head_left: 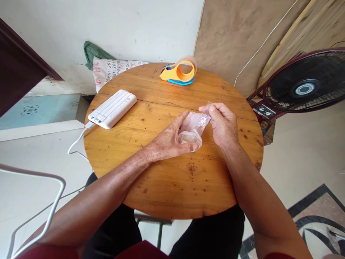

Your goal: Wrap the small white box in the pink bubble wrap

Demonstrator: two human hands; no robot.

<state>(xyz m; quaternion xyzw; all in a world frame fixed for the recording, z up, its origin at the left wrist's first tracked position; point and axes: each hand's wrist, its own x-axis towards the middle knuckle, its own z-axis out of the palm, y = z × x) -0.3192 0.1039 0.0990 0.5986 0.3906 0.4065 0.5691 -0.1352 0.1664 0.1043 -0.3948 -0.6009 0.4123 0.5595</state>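
A small bundle of clear bubble wrap (194, 121) sits just over the middle of the round wooden table. My left hand (172, 140) is closed around its left side, with the thumb along the near edge and the fingers behind. Something beige shows dimly through the plastic, too blurred to name. To the right of the bundle, my right hand (223, 120) pinches a thin see-through strip that looks like clear tape, with its fingertips close to the wrap's upper right corner. Whether the strip touches the wrap is hard to make out.
An orange and blue tape dispenser (179, 72) stands at the far edge of the table (161, 187). On the left lies a white power bank (113, 108) with a white cable (77, 144) hanging off the edge. A fan (304, 88) stands to the right, close to the table.
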